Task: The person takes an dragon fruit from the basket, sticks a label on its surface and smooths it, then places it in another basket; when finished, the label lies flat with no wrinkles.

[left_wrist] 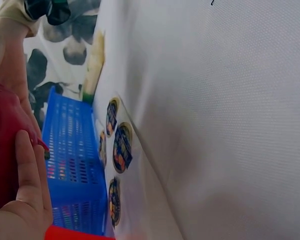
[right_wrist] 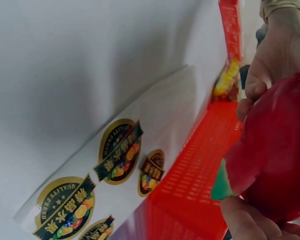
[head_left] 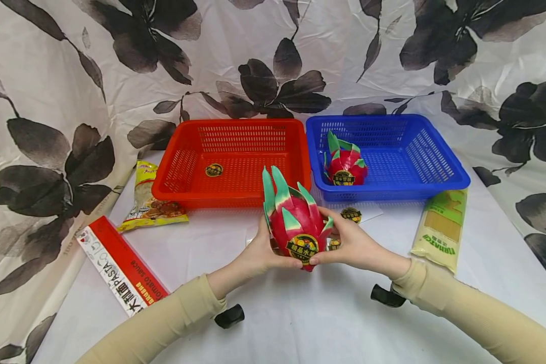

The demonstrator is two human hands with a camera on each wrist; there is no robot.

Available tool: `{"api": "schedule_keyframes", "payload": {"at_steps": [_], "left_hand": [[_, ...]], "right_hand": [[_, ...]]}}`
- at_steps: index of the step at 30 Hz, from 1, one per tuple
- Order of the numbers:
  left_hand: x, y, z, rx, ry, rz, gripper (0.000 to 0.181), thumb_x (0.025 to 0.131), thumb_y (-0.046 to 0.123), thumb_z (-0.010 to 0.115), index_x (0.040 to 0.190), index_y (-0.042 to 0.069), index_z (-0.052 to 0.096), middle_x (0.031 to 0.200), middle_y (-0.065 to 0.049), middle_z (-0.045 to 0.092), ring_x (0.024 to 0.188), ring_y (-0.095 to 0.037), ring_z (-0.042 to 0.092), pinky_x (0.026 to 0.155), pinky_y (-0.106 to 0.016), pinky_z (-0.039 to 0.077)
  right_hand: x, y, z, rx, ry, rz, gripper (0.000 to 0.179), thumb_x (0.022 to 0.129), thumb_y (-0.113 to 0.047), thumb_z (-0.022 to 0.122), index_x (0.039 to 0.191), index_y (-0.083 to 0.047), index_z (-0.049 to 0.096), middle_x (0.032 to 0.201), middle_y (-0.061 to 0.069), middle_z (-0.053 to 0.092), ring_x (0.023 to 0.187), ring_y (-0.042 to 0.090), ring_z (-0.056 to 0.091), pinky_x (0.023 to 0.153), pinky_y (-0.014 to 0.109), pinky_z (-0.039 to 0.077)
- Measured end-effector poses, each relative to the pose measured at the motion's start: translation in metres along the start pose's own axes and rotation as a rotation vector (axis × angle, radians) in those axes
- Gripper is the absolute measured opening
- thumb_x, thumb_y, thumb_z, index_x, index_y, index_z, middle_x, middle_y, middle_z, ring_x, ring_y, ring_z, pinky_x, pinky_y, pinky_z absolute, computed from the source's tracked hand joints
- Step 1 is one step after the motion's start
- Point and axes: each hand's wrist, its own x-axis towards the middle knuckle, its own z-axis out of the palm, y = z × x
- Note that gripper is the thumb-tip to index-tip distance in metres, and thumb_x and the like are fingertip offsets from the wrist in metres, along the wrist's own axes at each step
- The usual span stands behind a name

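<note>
Between both hands, lifted above the white table, is a red dragon fruit (head_left: 296, 217) with green-tipped scales and a black-and-gold round label (head_left: 302, 247) on its front. My left hand (head_left: 266, 250) grips its left side, thumb by the label. From the other side my right hand (head_left: 350, 242) holds it, its thumb also at the label's edge. Beneath the fruit lies a white sticker sheet (right_wrist: 175, 100) with several fruit labels, best seen in the right wrist view. A second labelled dragon fruit (head_left: 346, 164) sits in the left part of the blue basket (head_left: 391, 192).
A red basket (head_left: 232, 199) stands left of the blue one, with a round label (head_left: 214, 170) showing on it. At left are a yellow snack bag (head_left: 152, 202) and a red-and-white pasta box (head_left: 123, 268). A noodle pack (head_left: 441, 230) lies at right.
</note>
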Motion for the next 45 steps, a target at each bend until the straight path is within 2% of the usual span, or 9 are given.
{"api": "schedule_keyframes", "payload": {"at_steps": [5, 12, 19, 24, 27, 33, 38, 45], "left_hand": [[-0.0006, 0.0004, 0.0004, 0.005, 0.000, -0.008, 0.113, 0.065, 0.007, 0.082, 0.142, 0.032, 0.004, 0.136, -0.005, 0.039, 0.122, -0.024, 0.045, 0.095, -0.038, 0.046], [-0.0012, 0.0001, 0.0008, 0.016, -0.005, -0.008, 0.114, 0.066, 0.009, 0.081, 0.143, 0.035, 0.002, 0.137, -0.004, 0.036, 0.123, -0.024, 0.042, 0.095, -0.039, 0.046], [-0.0014, -0.0021, 0.0031, -0.001, 0.001, -0.022, 0.113, 0.066, 0.008, 0.081, 0.143, 0.032, 0.002, 0.137, -0.006, 0.036, 0.123, -0.025, 0.043, 0.095, -0.040, 0.046], [-0.0011, -0.0043, 0.0033, 0.011, 0.006, -0.028, 0.112, 0.067, 0.008, 0.081, 0.143, 0.031, 0.002, 0.137, -0.006, 0.037, 0.123, -0.025, 0.044, 0.095, -0.039, 0.046], [-0.0020, -0.0043, 0.0031, 0.005, -0.002, -0.022, 0.112, 0.067, 0.011, 0.081, 0.143, 0.031, 0.002, 0.137, -0.005, 0.036, 0.123, -0.025, 0.043, 0.095, -0.039, 0.046], [-0.0038, -0.0056, 0.0034, -0.014, -0.019, -0.010, 0.103, 0.072, 0.025, 0.078, 0.143, 0.029, 0.003, 0.138, -0.007, 0.035, 0.119, -0.028, 0.045, 0.093, -0.039, 0.047], [-0.0039, -0.0075, 0.0040, -0.003, -0.017, -0.033, 0.096, 0.076, 0.027, 0.074, 0.143, 0.026, 0.005, 0.137, -0.007, 0.036, 0.118, -0.029, 0.046, 0.093, -0.040, 0.047], [-0.0034, -0.0080, 0.0044, -0.024, -0.017, -0.019, 0.098, 0.076, 0.027, 0.074, 0.143, 0.030, 0.002, 0.139, -0.007, 0.033, 0.118, -0.031, 0.048, 0.093, -0.041, 0.047]], "right_hand": [[-0.0011, 0.0009, 0.0005, -0.021, 0.000, -0.014, 0.099, 0.070, -0.024, 0.081, 0.144, -0.002, 0.019, 0.128, 0.019, 0.050, 0.101, 0.028, 0.062, 0.083, 0.044, 0.052], [-0.0019, -0.0007, 0.0013, -0.057, -0.003, -0.045, 0.103, 0.066, -0.027, 0.083, 0.144, -0.003, 0.020, 0.130, 0.016, 0.048, 0.102, 0.027, 0.060, 0.082, 0.037, 0.053], [-0.0020, 0.0011, 0.0075, -0.124, 0.063, -0.026, 0.103, 0.065, -0.031, 0.083, 0.142, 0.000, 0.023, 0.129, 0.016, 0.047, 0.106, 0.027, 0.053, 0.088, 0.048, 0.048], [-0.0021, 0.0017, 0.0097, -0.129, 0.067, -0.008, 0.102, 0.066, -0.032, 0.083, 0.142, 0.001, 0.023, 0.128, 0.017, 0.046, 0.106, 0.027, 0.052, 0.089, 0.048, 0.048], [-0.0030, 0.0006, 0.0086, -0.090, 0.063, 0.020, 0.098, 0.069, -0.032, 0.081, 0.142, 0.000, 0.023, 0.127, 0.017, 0.047, 0.103, 0.027, 0.053, 0.085, 0.044, 0.050], [-0.0034, -0.0007, 0.0056, 0.053, 0.068, 0.121, 0.082, 0.080, -0.036, 0.069, 0.142, -0.005, 0.026, 0.124, 0.017, 0.047, 0.095, 0.025, 0.057, 0.072, 0.031, 0.054], [-0.0035, -0.0006, 0.0060, 0.068, 0.072, 0.134, 0.080, 0.081, -0.035, 0.068, 0.141, -0.005, 0.026, 0.122, 0.018, 0.047, 0.093, 0.024, 0.058, 0.072, 0.031, 0.054], [-0.0030, -0.0019, 0.0062, 0.069, 0.086, 0.148, 0.080, 0.080, -0.035, 0.070, 0.140, -0.005, 0.027, 0.119, 0.017, 0.048, 0.089, 0.023, 0.058, 0.070, 0.034, 0.055]]}}
